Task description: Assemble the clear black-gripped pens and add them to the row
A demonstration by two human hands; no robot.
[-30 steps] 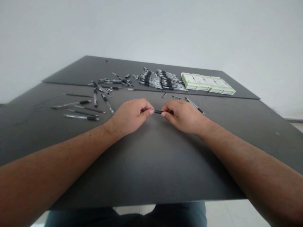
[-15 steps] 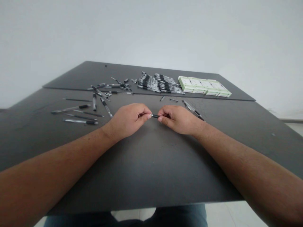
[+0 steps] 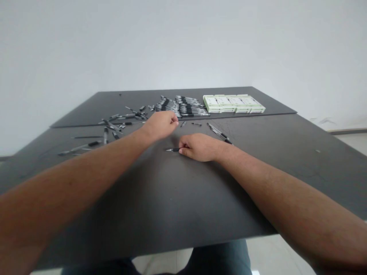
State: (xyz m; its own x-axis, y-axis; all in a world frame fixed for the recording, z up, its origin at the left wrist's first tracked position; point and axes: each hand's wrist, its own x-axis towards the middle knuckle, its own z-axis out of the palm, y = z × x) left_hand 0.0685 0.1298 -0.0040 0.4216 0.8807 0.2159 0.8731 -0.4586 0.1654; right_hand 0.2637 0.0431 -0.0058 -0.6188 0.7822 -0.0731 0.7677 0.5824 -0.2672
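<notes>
Dark desk [image 3: 172, 206] is spanning the frame, green-white boxes [image 3: 233, 104] sitting right of upper centre. Left hand [image 3: 161, 125] is curling near centre, can't tell if its grip is holding anything; right hand [image 3: 199, 147] is pinching black-and-clear pen [image 3: 173, 149] just below centre, tip pointing left.

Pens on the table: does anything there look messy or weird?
Yes: the loose pens on the left lie scattered at different angles, while the grouped pens beside the green boxes line up neatly. Nothing looks clearly broken.
</notes>
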